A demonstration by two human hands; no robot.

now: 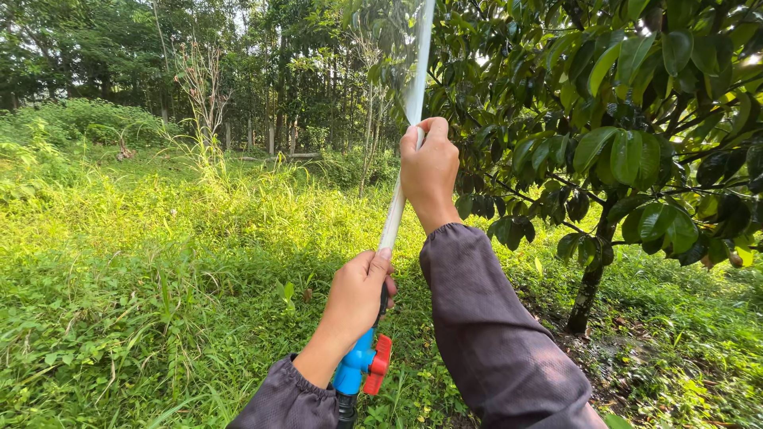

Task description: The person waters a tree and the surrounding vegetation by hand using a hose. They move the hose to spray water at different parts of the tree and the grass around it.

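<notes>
I hold a long white pipe [408, 135] that slants up out of the top of the view toward the leafy tree [636, 143]. My right hand [429, 171] is closed round it higher up. My left hand [358, 298] grips its lower end just above a blue valve fitting [355, 369] with a red lever handle [378, 365]. Both arms wear dark grey sleeves with elastic cuffs. A dark hose end shows below the valve at the bottom edge.
The tree trunk [590, 278] stands at the right on bare, damp soil. Thick green grass and weeds [159, 262] cover the ground to the left. Tall trees [238, 63] form the background.
</notes>
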